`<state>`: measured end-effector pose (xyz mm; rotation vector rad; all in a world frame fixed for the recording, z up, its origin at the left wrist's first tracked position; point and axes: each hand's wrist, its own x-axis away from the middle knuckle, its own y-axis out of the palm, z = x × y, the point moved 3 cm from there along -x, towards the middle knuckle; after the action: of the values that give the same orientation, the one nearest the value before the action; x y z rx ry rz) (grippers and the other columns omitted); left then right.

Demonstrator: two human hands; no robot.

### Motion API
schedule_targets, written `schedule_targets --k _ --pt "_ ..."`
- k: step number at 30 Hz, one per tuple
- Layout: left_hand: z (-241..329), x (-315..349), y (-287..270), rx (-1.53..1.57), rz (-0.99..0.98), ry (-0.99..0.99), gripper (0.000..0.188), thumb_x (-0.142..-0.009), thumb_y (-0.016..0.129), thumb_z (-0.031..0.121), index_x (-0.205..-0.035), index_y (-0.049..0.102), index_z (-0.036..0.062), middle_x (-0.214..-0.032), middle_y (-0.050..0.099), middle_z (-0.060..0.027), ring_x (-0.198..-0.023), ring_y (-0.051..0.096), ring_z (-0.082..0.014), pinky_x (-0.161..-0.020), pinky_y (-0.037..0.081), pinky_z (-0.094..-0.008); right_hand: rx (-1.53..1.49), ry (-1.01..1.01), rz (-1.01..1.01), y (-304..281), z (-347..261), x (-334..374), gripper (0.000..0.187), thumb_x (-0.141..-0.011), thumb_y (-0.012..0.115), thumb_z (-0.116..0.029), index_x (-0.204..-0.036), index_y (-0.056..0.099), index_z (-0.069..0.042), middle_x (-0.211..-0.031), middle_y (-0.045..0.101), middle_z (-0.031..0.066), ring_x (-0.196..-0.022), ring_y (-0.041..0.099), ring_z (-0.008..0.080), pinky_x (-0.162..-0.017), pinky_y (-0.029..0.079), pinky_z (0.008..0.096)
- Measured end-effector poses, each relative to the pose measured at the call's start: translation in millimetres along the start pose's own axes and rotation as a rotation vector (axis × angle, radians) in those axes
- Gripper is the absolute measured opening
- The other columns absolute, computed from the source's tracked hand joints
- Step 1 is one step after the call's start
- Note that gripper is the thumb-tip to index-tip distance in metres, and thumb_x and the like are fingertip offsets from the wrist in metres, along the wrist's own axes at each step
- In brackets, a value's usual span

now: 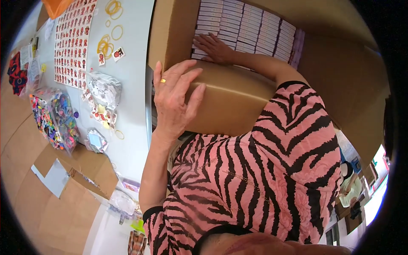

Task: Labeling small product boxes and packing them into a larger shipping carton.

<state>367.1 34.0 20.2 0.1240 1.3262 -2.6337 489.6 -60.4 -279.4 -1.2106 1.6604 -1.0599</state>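
A large brown cardboard carton (236,100) stands in front of me, its flaps raised. Inside it lie tight rows of small, flat white-and-purple packs (250,25). My right arm reaches over the near wall, and my right hand (216,48) rests flat on the left rows with fingers spread. By the carton's near left corner is my left hand (175,100), holding nothing, its fingers apart and loosely bent. A gold ring shows on one finger. Whether its fingertips touch the cardboard I cannot tell.
A pale table (134,46) on the left carries a sticker sheet (74,42), yellow rubber bands (105,46) and a clear bag of white pieces (104,87). Beyond are a bag of colourful small items (55,119) and an open cardboard box (95,170). A carton flap (344,80) spreads to the right.
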Motion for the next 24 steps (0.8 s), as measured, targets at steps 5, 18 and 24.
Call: schedule_targets --k 5,18,24 --pt "0 0 2 -0.009 0.023 0.011 0.021 -0.079 0.066 0.015 -0.098 0.065 0.0063 -0.108 0.063 -0.0072 -0.103 0.059 -0.0231 -0.110 0.021 -0.0460 -0.056 0.084 -0.187 0 1 -4 0.074 -0.090 0.051 -0.044 -0.146 0.021 -0.006 -0.151 0.021 0.0164 -0.137 0.024 0.0353 -0.111 0.020 0.0517" --pt "-1 2 4 -0.071 0.022 0.050 0.018 -0.081 0.065 0.018 -0.095 0.065 0.0073 -0.106 0.063 -0.0054 -0.102 0.059 -0.0225 -0.110 0.022 -0.0460 -1.079 1.037 -0.202 8 17 54 0.090 -0.083 0.061 -0.049 -0.144 0.019 0.003 -0.138 0.040 0.0246 -0.121 0.047 0.0332 -0.099 0.040 0.0403" --pt "0 1 7 -0.092 0.015 0.042 0.019 -0.080 0.065 0.018 -0.095 0.065 0.0071 -0.106 0.063 -0.0051 -0.103 0.059 -0.0228 -0.110 0.021 -0.0459 -0.856 0.649 0.049 46 14 26 0.081 -0.079 0.066 -0.033 -0.139 0.026 0.003 -0.132 0.046 0.0236 -0.112 0.054 0.0320 -0.093 0.046 0.0390"
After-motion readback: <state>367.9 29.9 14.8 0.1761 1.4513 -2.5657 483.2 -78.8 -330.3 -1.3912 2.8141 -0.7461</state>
